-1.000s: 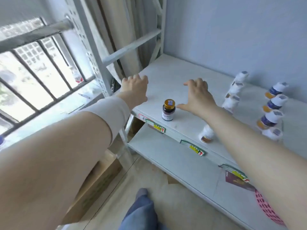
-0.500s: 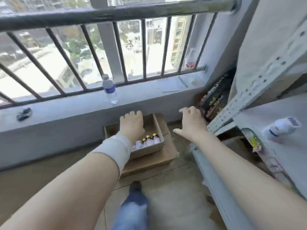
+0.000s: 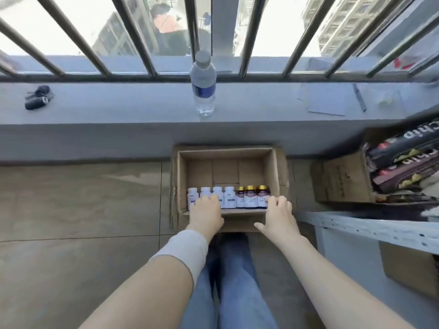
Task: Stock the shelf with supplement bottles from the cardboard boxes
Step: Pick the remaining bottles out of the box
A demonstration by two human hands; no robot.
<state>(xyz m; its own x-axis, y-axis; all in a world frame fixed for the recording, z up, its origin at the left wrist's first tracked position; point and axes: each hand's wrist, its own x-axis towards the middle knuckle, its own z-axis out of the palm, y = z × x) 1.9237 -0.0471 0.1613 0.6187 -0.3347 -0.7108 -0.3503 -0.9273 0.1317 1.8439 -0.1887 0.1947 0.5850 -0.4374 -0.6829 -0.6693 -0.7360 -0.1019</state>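
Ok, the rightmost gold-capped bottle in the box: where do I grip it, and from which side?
Pinch its gold cap from above with the right hand. The bottle seems upright, packed between its neighbour and the box wall, so only the top is free.

Outstretched left hand [image 3: 206,212], right hand [image 3: 278,216]

- It looked like a back-room storage corner high in a city building: grey steel window bars [image 3: 134,36] stood before tall tower blocks [image 3: 344,22].
- An open brown cardboard box [image 3: 225,170] of white and amber supplement bottles [image 3: 229,198] sat on the grey-brown tiled floor [image 3: 83,198].
- A white perforated steel shelf rail [image 3: 368,227] ran beside another brown carton [image 3: 342,181] of dark snack packets [image 3: 403,160].
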